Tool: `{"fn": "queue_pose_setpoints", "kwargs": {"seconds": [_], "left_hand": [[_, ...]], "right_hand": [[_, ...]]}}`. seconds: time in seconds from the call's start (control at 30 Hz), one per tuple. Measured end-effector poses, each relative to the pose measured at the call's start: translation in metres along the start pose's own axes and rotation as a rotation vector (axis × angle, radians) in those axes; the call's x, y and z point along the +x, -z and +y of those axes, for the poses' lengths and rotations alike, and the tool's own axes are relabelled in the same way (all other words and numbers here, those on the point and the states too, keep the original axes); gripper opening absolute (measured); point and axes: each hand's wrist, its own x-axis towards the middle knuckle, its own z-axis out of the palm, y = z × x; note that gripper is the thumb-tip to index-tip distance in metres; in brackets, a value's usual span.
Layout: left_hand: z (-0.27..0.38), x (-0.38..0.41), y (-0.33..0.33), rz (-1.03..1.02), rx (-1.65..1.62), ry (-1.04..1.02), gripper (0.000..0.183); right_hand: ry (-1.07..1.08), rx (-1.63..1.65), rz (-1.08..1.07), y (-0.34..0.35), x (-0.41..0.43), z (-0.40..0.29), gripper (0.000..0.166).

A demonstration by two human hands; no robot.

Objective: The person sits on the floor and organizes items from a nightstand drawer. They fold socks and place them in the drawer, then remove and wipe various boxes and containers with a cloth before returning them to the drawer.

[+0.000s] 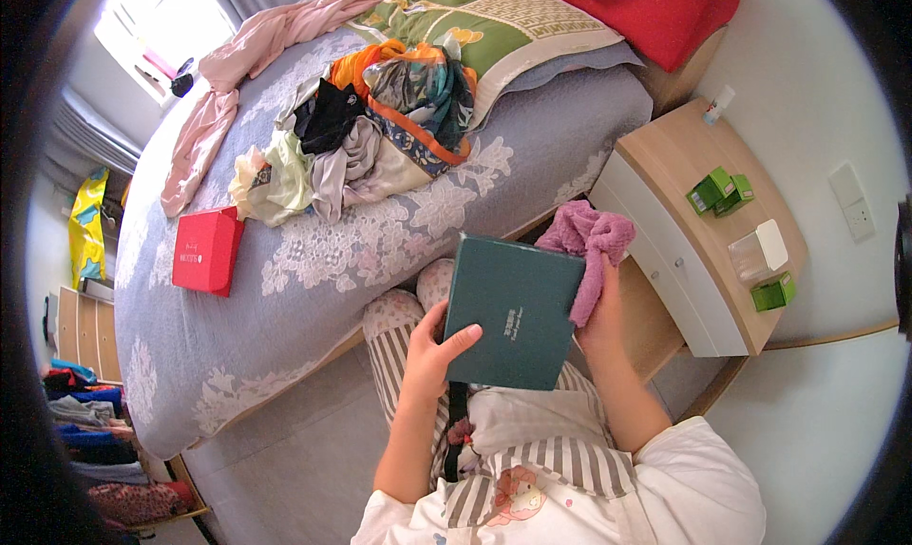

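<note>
A flat dark green box [509, 288] with small printed writing on its face is held up over my lap. My left hand [436, 349] grips its left edge, thumb lying on the face. At the right edge, my right hand [598, 310] has a pink-purple towel cloth [588, 238] bunched in it, pressed against or close to the box's side. The fingers of that hand are mostly hidden by the cloth and the box.
The bed [342, 274] before me bears a pile of scarves [399, 110], a red box [206, 251] and a long pink cloth [278, 39]. To the right, a nightstand [684, 260] carries small green boxes [712, 188] and a clear container [759, 251]. Folded clothes [92, 431] fill shelves at left.
</note>
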Motion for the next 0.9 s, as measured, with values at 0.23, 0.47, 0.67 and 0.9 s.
{"fn": "queue_pose_setpoints", "kwargs": {"seconds": [0.23,0.47,0.67,0.9], "left_hand": [[0.003,0.009,-0.005,0.231,-0.225,-0.087,0.042],[0.003,0.012,0.006,0.364,-0.349,-0.139,0.040],[0.008,0.013,0.006,0.443,-0.395,-0.159,0.039],[0.002,0.015,0.017,0.466,-0.376,-0.180,0.037]], "right_hand": [[-0.128,-0.098,0.022,-0.019,-0.039,0.018,0.058],[-0.121,-0.175,-0.226,0.005,-0.045,0.033,0.056],[-0.095,-0.303,-0.306,0.009,-0.043,0.034,0.053],[0.069,-0.566,-0.398,0.012,-0.030,0.030,0.041]]}}
